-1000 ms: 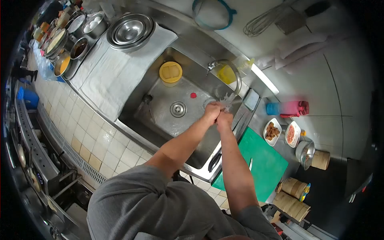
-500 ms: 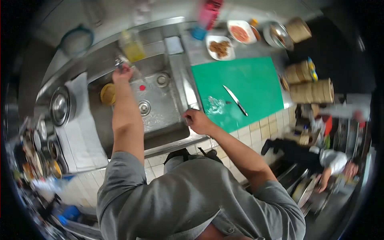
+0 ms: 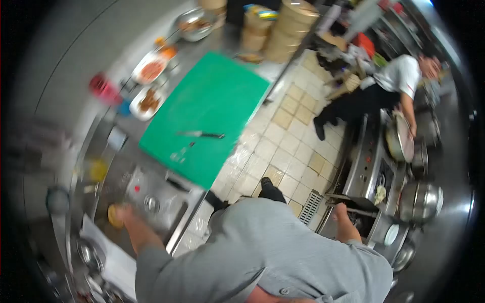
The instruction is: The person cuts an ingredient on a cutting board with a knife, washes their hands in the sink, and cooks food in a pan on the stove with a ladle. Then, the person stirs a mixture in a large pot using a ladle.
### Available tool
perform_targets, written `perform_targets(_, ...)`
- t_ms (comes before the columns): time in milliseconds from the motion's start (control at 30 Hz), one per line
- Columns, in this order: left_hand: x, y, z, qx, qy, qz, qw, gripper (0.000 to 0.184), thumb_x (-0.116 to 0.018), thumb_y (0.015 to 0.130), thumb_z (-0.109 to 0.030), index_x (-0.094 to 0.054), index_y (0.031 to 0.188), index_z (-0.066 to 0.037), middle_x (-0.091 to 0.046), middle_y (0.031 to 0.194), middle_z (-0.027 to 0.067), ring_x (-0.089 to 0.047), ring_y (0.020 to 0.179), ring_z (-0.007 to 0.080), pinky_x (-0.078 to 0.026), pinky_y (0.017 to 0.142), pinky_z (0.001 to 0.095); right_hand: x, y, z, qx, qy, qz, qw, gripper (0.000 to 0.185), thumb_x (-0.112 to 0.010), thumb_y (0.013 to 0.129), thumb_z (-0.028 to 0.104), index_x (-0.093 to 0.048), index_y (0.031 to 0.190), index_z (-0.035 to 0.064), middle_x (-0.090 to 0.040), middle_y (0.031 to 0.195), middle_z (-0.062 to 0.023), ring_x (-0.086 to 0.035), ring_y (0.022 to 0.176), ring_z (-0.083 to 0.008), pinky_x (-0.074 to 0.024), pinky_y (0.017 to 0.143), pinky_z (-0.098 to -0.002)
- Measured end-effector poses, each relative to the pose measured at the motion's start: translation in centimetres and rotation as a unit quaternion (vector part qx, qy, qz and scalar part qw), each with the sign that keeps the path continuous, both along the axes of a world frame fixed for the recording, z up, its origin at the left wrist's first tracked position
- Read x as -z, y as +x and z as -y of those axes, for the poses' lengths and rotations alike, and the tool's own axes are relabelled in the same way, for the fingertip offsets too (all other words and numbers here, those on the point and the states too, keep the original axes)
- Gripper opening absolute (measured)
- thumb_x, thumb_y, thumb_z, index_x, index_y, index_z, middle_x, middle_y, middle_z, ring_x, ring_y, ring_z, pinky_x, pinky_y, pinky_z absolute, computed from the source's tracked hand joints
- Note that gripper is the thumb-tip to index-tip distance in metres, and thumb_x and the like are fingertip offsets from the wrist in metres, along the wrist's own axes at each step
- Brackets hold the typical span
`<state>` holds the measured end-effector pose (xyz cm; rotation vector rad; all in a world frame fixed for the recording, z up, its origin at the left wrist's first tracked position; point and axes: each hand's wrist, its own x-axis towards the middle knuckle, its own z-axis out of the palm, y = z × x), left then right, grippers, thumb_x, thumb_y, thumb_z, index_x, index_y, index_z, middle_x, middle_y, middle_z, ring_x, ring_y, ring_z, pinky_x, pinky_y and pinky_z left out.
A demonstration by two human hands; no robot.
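Observation:
Over the sink (image 3: pixel 166 199), my left hand (image 3: pixel 126 214) is smeared by motion beside the yellow round item (image 3: pixel 115 216); whether it holds anything cannot be told. My right hand (image 3: pixel 340 211) hangs low on the right, near the stove side, small and blurred, its fingers unclear. Between them, on the counter, lies a green cutting board (image 3: pixel 212 106) with a knife (image 3: pixel 202 134), a small dark scrap and some wet spots. A small red piece (image 3: pixel 137 189) sits in the sink.
White dishes of pink meat (image 3: pixel 151 71) and brown food (image 3: pixel 149 102) stand behind the board, near a metal bowl (image 3: pixel 195 25). Bamboo steamers (image 3: pixel 289 30) are stacked at the counter's end. A co-worker (image 3: pixel 399 76) handles a large pan (image 3: pixel 399 139) at the stove.
The view has turned right, towards the stove and co-worker. My hands, together under running water at first, have separated; the right has swung away from the sink to the right.

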<state>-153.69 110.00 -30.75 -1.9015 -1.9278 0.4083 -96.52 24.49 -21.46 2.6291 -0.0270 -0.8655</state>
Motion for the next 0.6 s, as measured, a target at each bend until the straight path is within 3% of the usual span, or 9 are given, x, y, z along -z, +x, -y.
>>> perform_targets(100,0.8,1.3,7.0,-0.046,0.032,0.155,0.986,0.035,-0.058,0.095,-0.038,-0.071,0.106,-0.008,-0.073,0.102,0.0069,-0.070,0.097,0.0226,-0.056,0.083,0.0405,6.9,-0.7,7.5,0.132,0.006,-0.015,0.991,0.029,-0.072,0.072,0.006,-0.073,0.100,0.0018,-0.070,0.111,-0.0232,-0.067,0.105,-0.0388,-0.0564,0.079,-0.0457)
perform_targets(133,0.1,2.3,8.9,-0.061,0.040,0.233,0.970,0.034,-0.058,0.095,-0.038,-0.071,0.106,-0.008,-0.073,0.103,0.0071,-0.070,0.097,0.0225,-0.056,0.083,0.0403,12.6,-0.3,10.3,0.257,0.068,0.021,0.964,0.020,-0.066,0.086,0.011,-0.073,0.103,0.0016,-0.072,0.109,-0.0182,-0.069,0.103,-0.0362,-0.0550,0.081,-0.0431)
perform_targets(167,-0.5,3.8,11.2,-0.082,0.042,0.299,0.950,0.033,-0.059,0.094,-0.038,-0.071,0.105,-0.008,-0.073,0.103,0.0072,-0.070,0.097,0.0225,-0.056,0.082,0.0402,13.1,2.4,11.4,-0.129,-0.023,-0.214,0.968,0.006,-0.070,0.072,0.006,-0.072,0.076,0.0026,-0.072,0.085,-0.0176,-0.068,0.075,-0.0326,-0.0540,0.060,-0.0376)
perform_targets(200,-1.9,7.0,14.3,-0.101,0.043,0.347,0.932,0.033,-0.059,0.094,-0.037,-0.071,0.105,-0.008,-0.073,0.103,0.0073,-0.070,0.097,0.0225,-0.056,0.082,0.0400,24.3,3.7,17.6,0.098,0.207,-0.074,0.971,0.003,-0.068,0.071,0.002,-0.068,0.069,0.0032,-0.068,0.075,-0.0154,-0.066,0.068,-0.0292,-0.0509,0.055,-0.0360)
perform_targets(233,-3.1,9.3,17.2,-0.114,0.042,0.376,0.919,0.032,-0.060,0.094,-0.037,-0.071,0.105,-0.009,-0.073,0.103,0.0075,-0.070,0.097,0.0224,-0.056,0.082,0.0399,32.0,4.9,22.3,0.254,0.461,0.064,0.847,0.011,-0.066,0.071,-0.001,-0.064,0.062,0.0038,-0.065,0.065,-0.0131,-0.064,0.062,-0.0258,-0.0479,0.050,-0.0344)
perform_targets(300,-3.4,12.8,21.6,-0.127,0.033,0.419,0.899,0.031,-0.061,0.093,-0.036,-0.070,0.105,-0.009,-0.073,0.103,0.0078,-0.070,0.097,0.0223,-0.056,0.082,0.0396,14.2,12.2,14.0,0.574,0.471,0.081,0.665,0.016,-0.060,0.076,-0.005,-0.060,0.062,0.0039,-0.058,0.059,-0.0095,-0.061,0.055,-0.0216,-0.0443,0.044,-0.0332)
perform_targets(433,-4.7,18.0,27.0,-0.116,-0.005,0.446,0.888,0.029,-0.062,0.092,-0.035,-0.070,0.105,-0.010,-0.073,0.104,0.0083,-0.070,0.098,0.0222,-0.056,0.081,0.0390,14.0,26.4,21.7,0.613,0.637,0.224,0.410,0.015,-0.054,0.088,0.004,-0.061,0.075,0.0004,-0.060,0.064,-0.0111,-0.058,0.051,-0.0194,-0.0472,0.042,-0.0292)
perform_targets(533,-5.5,19.5,29.5,-0.115,-0.020,0.455,0.883,0.028,-0.064,0.091,-0.034,-0.070,0.105,-0.010,-0.073,0.105,0.0088,-0.070,0.098,0.0221,-0.056,0.081,0.0385,4.0,38.2,28.1,0.556,0.704,0.318,0.307,0.016,-0.050,0.091,0.004,-0.061,0.079,0.0028,-0.063,0.075,-0.0107,-0.064,0.065,-0.0203,-0.0506,0.050,-0.0315)
perform_targets(600,-6.2,19.5,30.3,-0.109,-0.023,0.454,0.884,0.027,-0.065,0.091,-0.033,-0.070,0.105,-0.011,-0.073,0.105,0.0091,-0.070,0.098,0.0220,-0.056,0.081,0.0382,-4.6,43.6,31.4,0.455,0.767,0.393,0.223,0.012,-0.059,0.090,0.002,-0.061,0.102,0.0003,-0.064,0.099,-0.0129,-0.066,0.091,-0.0251,-0.0613,0.074,-0.0336)
